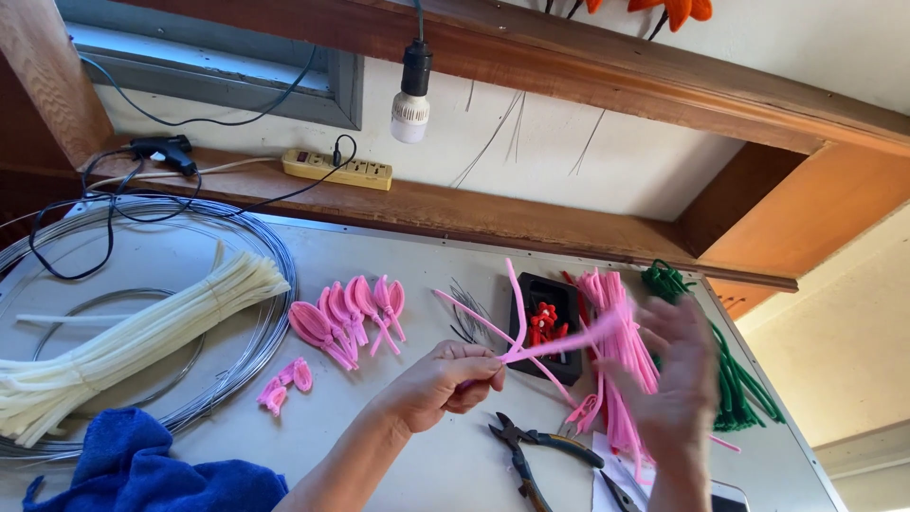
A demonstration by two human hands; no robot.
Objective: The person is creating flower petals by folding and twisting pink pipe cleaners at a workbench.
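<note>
My left hand (444, 379) pinches a bent pink pipe cleaner (517, 313) at its crossing point above the grey table (379, 261). My right hand (678, 374), blurred by motion, grips the other end of the same pink pipe cleaner over a bundle of pink pipe cleaners (621, 360). Several finished pink petal loops (346, 318) lie left of my left hand, with a small pink piece (284, 384) below them.
Black pliers (531, 455) lie under my hands. A black tray with red pieces (548, 322), green pipe cleaners (730, 379), a cream stick bundle (133, 346), wire coils (270, 313), a blue cloth (142, 469), a glue gun (163, 150), power strip (336, 169) and hanging bulb (411, 95) surround them.
</note>
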